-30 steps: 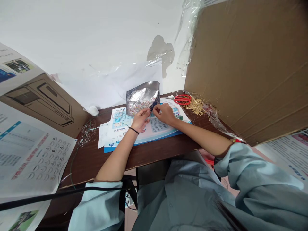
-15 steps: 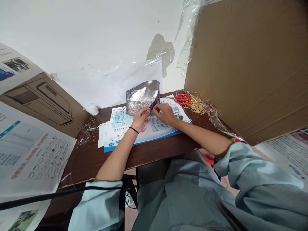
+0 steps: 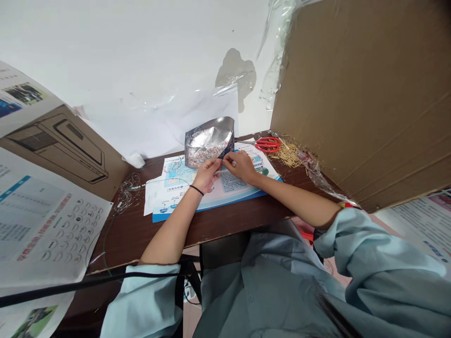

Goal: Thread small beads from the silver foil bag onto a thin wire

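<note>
My left hand [image 3: 206, 176] is closed in a pinch just in front of an open silver foil pouch [image 3: 208, 134]. A thin thread [image 3: 165, 180] runs from the left along the paper to this hand, with small white beads [image 3: 137, 187] strung near its far end. My right hand [image 3: 241, 166] is also pinched, its fingertips meeting those of the left. What lies between the right fingertips is too small to make out. Many tiny multicoloured beads [image 3: 204, 154] lie inside the pouch, which stands on a printed blue and white sheet [image 3: 232, 183].
Red-handled scissors [image 3: 268, 144] lie right of the pouch, beside a pile of thin golden sticks [image 3: 289, 154]. Tangled clear thread [image 3: 127, 192] sits at the table's left. Cardboard panels [image 3: 359, 103] flank the brown table [image 3: 225, 227], and a white wall rises behind.
Almost nothing differs. Both hands stay pinched together by the pouch, with only a very slight shift of the fingers and of the whole view.
</note>
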`<action>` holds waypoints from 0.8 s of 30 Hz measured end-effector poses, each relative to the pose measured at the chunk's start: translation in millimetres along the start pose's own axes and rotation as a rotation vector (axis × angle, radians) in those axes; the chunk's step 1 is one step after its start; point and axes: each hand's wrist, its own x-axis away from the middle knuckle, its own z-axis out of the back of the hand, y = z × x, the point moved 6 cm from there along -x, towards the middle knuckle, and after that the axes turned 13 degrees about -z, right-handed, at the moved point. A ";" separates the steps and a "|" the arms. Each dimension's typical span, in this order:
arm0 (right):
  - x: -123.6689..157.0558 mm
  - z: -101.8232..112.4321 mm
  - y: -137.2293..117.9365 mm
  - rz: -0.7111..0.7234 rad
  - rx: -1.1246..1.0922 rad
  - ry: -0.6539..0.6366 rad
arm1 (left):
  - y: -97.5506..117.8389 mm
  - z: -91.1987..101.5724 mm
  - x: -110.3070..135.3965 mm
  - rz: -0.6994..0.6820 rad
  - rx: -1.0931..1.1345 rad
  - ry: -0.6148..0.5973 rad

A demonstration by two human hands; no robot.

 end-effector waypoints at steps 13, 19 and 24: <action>1.8 -8.6 2.3 0.060 -0.056 -0.146 | 4.0 2.4 1.8 -0.009 -0.092 -0.007; -0.6 -5.9 5.9 0.052 -0.093 -0.115 | 10.4 5.8 0.9 -0.024 -0.182 -0.003; -3.6 -2.8 8.2 -0.031 -0.162 -0.111 | 33.6 23.5 -8.7 -0.115 -0.038 0.159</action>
